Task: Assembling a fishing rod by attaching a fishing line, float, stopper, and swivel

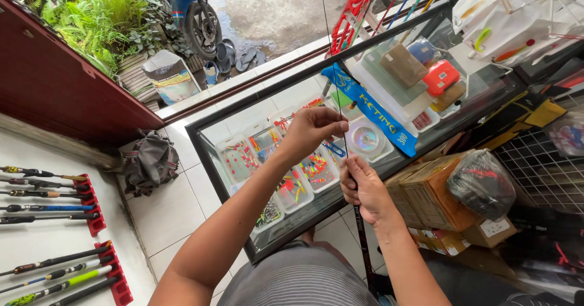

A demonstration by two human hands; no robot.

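Observation:
A thin black fishing rod [360,227] stands upright in front of me, rising past a glass display counter [231,114]. My right hand [364,187] grips the rod's dark blank low down, near the counter's front edge. My left hand [311,129] is higher, with its fingers pinched together on the thin upper part of the rod or its line; I cannot tell which. A blue printed ribbon [371,108] lies on the glass just beyond both hands.
Trays of small colourful floats [304,172] and a line spool [367,139] sit inside the counter. Cardboard boxes [429,199] and a black bagged bundle [480,181] stand to the right. Rods rest on red wall racks [97,205] at left. A grey backpack [149,160] lies on the tiled floor.

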